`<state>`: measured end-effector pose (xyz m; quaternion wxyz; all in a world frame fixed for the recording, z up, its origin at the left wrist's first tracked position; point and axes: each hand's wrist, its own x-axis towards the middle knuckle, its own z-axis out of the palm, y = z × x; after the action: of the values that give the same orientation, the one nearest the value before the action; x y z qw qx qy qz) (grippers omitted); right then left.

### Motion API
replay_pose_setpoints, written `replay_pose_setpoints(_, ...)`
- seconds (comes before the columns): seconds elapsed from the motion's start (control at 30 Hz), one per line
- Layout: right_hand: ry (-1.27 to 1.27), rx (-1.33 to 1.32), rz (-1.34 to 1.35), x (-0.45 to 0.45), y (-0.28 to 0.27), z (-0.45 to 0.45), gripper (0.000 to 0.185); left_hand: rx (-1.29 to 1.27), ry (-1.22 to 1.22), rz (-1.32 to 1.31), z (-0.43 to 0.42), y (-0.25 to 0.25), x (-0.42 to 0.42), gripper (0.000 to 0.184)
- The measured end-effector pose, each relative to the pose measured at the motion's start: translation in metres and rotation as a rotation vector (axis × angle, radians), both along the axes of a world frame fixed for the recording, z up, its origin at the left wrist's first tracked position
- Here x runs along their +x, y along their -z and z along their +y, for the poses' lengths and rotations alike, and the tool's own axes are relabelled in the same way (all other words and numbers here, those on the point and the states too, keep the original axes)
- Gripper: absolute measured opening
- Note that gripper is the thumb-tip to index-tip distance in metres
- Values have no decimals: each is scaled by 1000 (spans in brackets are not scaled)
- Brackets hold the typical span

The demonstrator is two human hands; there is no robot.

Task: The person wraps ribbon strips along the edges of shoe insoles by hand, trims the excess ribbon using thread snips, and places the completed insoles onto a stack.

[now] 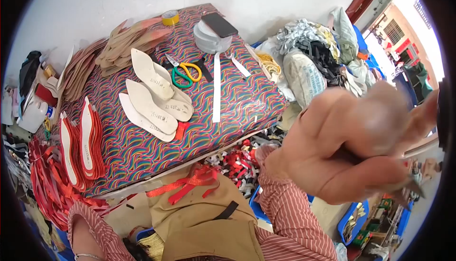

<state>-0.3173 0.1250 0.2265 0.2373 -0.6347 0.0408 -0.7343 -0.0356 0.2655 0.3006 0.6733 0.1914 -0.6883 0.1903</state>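
My right hand [346, 142] is raised large and close on the right side, smeared by motion, with its fingers curled in. A small grey pointed tip [412, 186] shows by its fingertips; I cannot tell what it belongs to. At the lower left, a striped sleeve [97, 232] and a bangled forearm run out of the frame, so my left hand is hidden. Red ribbon strips [190, 182] lie over the brown cloth [204, 242] on my lap. Several cream shoe insoles [151, 109] lie stacked on the patterned table [228, 147] in front of me.
Scissors [183, 73], yellow tape [170, 18], a white strip roll [209, 37] with a phone [219, 25] on it, and brown insole stacks [118, 47] are on the table. Red-edged insoles [90, 142] stand left. Sacks [304, 75] and scraps [240, 163] lie right.
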Motion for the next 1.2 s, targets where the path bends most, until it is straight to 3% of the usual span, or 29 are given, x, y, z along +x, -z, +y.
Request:
replay_pose_setpoints(0.13, -52, -18, -4, 16, 10, 20, 31, 17, -49, 32, 7, 9, 0, 12)
replay_pose_setpoints(0.33, 62, 603, 9, 29, 81, 49, 33, 350, -160, 34, 49, 11, 11, 13)
replay_pose_setpoints(0.43, -215, 755, 102, 19, 108, 46, 27, 470, -193, 46, 65, 14, 16, 13)
replay_pose_setpoints(0.47, -305, 773, 134, 19, 112, 43, 25, 480, -201, 55, 67, 16, 15, 13)
replay_pose_setpoints(0.57, -174, 782, 120, 42, 120, 53, 18, 472, -221, 87, 74, 25, 10, 14)
replay_pose_setpoints(0.83, -324, 915, 579, 67, 222, 59, 16, 535, -251, 135, 92, 38, 6, 15)
replay_pose_setpoints(0.97, -205, 731, 914, 71, 263, 70, 13, 570, -225, 161, 93, 46, 6, 16)
replay_pose_setpoints(1.13, -123, 691, 971, 62, 307, 73, 13, 594, -139, 202, 79, 64, 2, 17)
replay_pose_setpoints(1.2, -102, 798, 1023, 57, 310, 72, 14, 591, -130, 218, 76, 71, 0, 18)
